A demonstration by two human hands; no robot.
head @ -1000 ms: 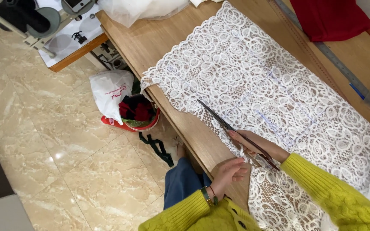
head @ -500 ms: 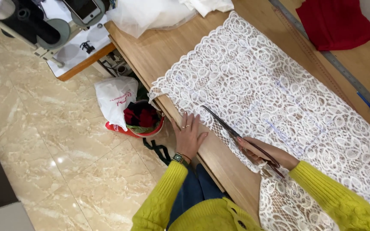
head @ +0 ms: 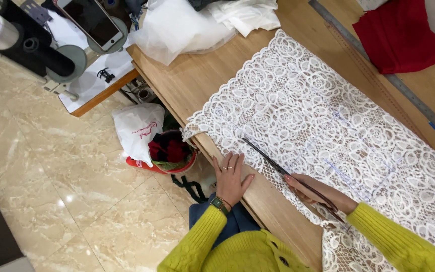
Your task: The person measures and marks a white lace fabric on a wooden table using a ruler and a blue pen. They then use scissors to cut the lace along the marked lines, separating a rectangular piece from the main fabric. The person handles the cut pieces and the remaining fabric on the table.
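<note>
Lace, white with a rose pattern, lies spread across the wooden table, its near edge along the table's front. Scissors rest on it, blades pointing away, gripped in the right hand, which is closed on the handles. Left hand lies flat, fingers spread, on the table edge just beside the lace, holding nothing. A red cloth sits well apart at the far side.

Scissors on white lace
</note>
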